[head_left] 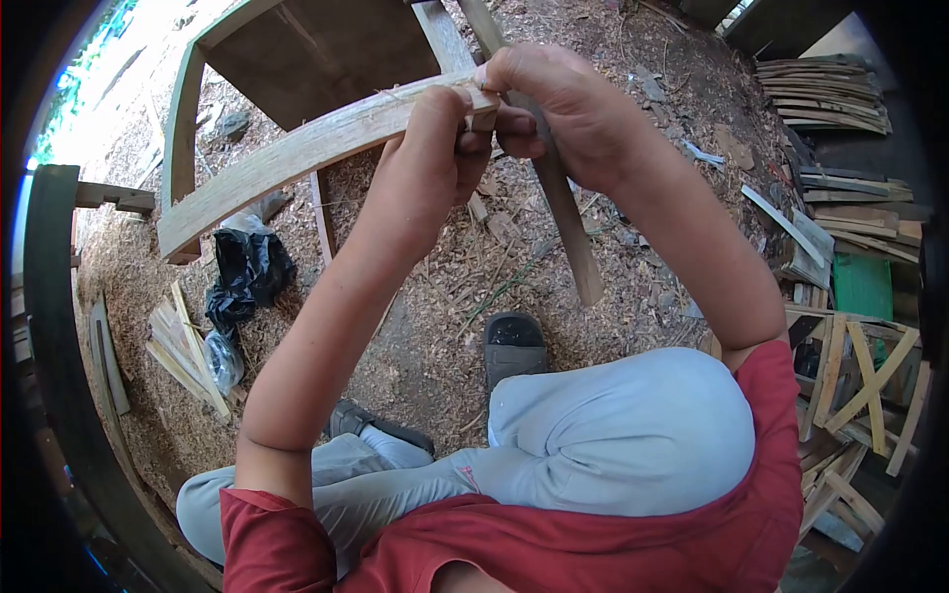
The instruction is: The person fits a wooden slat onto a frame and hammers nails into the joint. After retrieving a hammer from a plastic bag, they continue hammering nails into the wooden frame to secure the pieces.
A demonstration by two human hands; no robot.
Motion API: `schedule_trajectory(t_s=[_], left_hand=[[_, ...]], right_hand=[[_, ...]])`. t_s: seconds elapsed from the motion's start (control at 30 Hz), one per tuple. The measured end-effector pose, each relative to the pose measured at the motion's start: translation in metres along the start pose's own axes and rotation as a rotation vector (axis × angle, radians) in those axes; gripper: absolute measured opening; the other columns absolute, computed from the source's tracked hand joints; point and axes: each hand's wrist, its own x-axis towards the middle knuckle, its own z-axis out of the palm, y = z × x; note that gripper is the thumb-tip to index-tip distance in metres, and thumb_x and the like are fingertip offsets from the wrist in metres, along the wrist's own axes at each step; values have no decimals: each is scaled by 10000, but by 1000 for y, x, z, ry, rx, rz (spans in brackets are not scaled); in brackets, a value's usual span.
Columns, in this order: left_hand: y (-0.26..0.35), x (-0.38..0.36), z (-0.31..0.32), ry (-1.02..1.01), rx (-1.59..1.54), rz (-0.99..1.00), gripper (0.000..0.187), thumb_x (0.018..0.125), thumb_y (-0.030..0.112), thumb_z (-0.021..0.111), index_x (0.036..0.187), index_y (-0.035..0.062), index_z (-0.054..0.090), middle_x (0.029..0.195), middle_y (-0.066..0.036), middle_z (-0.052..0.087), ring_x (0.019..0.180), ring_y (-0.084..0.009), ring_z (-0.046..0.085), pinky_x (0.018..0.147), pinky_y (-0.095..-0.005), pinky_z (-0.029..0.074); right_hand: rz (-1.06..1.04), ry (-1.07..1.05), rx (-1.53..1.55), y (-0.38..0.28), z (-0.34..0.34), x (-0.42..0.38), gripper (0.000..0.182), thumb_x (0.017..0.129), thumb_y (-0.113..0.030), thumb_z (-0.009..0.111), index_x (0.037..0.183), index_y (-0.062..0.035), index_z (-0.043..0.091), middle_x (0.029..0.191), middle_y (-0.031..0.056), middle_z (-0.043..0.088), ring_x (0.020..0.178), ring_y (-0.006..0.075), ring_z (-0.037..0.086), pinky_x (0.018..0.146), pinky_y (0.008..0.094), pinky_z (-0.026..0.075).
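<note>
A pale wooden plank point(306, 148) runs from the left up to both hands at the top centre, along the near edge of a wooden frame point(183, 119). My left hand point(435, 143) is closed round the plank near its right end, thumb on top. My right hand point(549, 104) pinches at the plank's end, its thumb at the edge and its fingers curled beneath. Just behind and below the hands, a darker wooden strip point(568, 227) slants down to the right. What lies under the fingers is partly hidden.
Wood shavings cover the ground point(395, 346). A black plastic bag point(247, 267) and loose slats point(188, 356) lie at left. Stacked wooden strips point(825, 94) and a green panel point(862, 287) are at right. A dark post point(54, 296) stands far left.
</note>
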Motion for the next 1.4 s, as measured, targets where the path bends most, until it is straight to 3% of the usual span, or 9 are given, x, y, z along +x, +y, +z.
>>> schedule_trajectory(t_s=[0.27,0.43,0.7,0.87,1.0,1.07,1.17,1.3,1.4], left_hand=[[-8,0,5,244,11,-46,526,1019,546,359,902,96,604,676,43,432,590,-85,350,561,-280,283],[-9,3,10,288,-228,28,396,1015,437,496,859,83,584,711,25,510,569,-62,378,522,-264,281],[2,9,-5,147,-139,17,430,1000,495,438,936,104,607,752,26,508,598,-83,405,544,-266,317],[-6,18,-7,282,-53,74,405,1016,478,449,939,110,600,760,34,508,641,-69,399,584,-257,304],[0,16,-8,242,-18,147,377,1009,438,479,954,90,613,774,33,513,667,-71,410,596,-255,307],[-1,14,-2,242,-25,151,381,1006,440,484,946,87,614,781,28,521,669,-72,418,598,-254,313],[-10,15,-4,222,6,135,398,999,456,501,933,82,619,799,12,542,670,-78,439,600,-251,330],[-23,21,-3,109,33,214,392,1023,445,480,909,89,598,754,19,505,639,-72,409,578,-254,315],[-25,22,1,-28,-87,178,363,1023,416,465,832,114,527,697,36,421,606,-67,317,550,-276,264]], right_hand=[[93,-35,-19,-2,-11,7,234,933,-198,657,1084,-46,562,734,-52,522,559,8,454,469,180,378],[119,-58,-48,-12,-13,8,243,935,-189,652,1100,-37,560,727,-54,519,555,6,457,465,174,381],[95,-18,-53,-11,-9,20,183,945,-174,632,1050,-42,562,733,-49,527,558,4,464,459,173,379],[136,21,-168,-26,1,15,138,946,-180,627,969,-54,576,745,-39,534,575,12,477,462,184,376],[139,47,-327,-38,1,10,205,958,-218,618,1028,-25,623,757,-25,542,602,18,488,477,190,383],[87,129,-342,-48,5,-3,306,995,-220,556,1165,19,642,783,-12,567,624,28,502,520,199,413],[10,209,-305,-62,2,-24,269,1005,-189,548,1129,16,670,803,10,581,621,47,507,556,236,439],[-178,347,-358,-72,11,-53,264,1053,-138,531,1237,42,592,950,37,626,649,72,548,603,252,489],[-142,395,-451,-88,23,-77,283,1050,-126,562,1278,39,539,980,52,610,672,64,569,547,231,477]])
